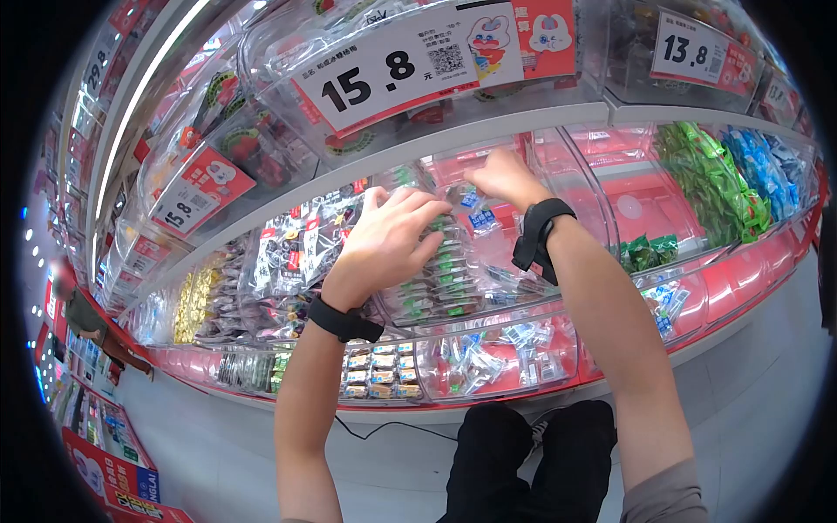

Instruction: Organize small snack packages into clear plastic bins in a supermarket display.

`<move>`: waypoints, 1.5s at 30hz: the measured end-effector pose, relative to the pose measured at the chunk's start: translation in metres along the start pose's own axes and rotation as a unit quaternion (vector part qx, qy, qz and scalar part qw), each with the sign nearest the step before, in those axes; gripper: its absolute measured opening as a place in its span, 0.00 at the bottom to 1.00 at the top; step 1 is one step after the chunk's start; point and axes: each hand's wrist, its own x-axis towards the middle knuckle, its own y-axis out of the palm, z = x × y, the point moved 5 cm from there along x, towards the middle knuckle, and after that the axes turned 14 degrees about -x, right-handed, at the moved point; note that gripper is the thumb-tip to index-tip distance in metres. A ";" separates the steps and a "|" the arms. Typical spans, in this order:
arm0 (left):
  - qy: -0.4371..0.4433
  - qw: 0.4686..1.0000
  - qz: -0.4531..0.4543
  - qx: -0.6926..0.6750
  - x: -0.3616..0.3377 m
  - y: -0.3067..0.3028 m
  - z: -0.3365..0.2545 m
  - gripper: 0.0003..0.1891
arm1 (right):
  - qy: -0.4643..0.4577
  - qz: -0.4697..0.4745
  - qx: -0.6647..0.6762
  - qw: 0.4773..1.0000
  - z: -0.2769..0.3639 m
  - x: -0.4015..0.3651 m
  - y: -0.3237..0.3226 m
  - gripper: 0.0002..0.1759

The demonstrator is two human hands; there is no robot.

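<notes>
My left hand lies over a row of small clear packets with green marks, its fingers spread and touching or just above them. To the right, my right hand reaches into the same clear bin, fingers curled together in a pinch; what they hold, if anything, cannot be made out. Just below those fingers is a small clear packet with a blue-and-white label. Dark-and-white bags with red labels lie left of my left hand. Each wrist wears a black strap.
A shelf edge runs above the bins, with a 15.8 price sign over it. Green bags and blue bags stand at right. A lower tier holds loose packets. A person stands far left.
</notes>
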 end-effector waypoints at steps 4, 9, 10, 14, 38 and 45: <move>-0.003 1.000 0.006 -0.001 0.001 -0.001 0.000 0.17 | 0.007 0.054 -0.107 0.993 -0.007 0.000 0.018 0.25; -0.002 1.000 0.007 -0.003 0.001 0.000 0.000 0.17 | -0.029 0.088 -0.128 0.987 0.001 -0.008 0.039 0.26; -0.004 1.000 0.009 -0.005 0.001 0.000 -0.001 0.17 | -0.041 0.098 -0.142 0.984 0.003 -0.009 0.043 0.26; -0.005 1.000 0.009 -0.003 0.001 -0.001 -0.001 0.17 | -0.036 0.122 -0.201 0.971 0.006 -0.013 0.040 0.23; -0.005 1.000 -0.004 -0.003 0.000 -0.002 0.000 0.18 | -0.254 0.076 0.079 0.961 0.020 -0.011 0.025 0.18; -0.002 1.000 -0.005 -0.003 0.000 0.000 0.000 0.18 | -0.199 0.068 -0.073 0.975 0.015 -0.012 0.031 0.19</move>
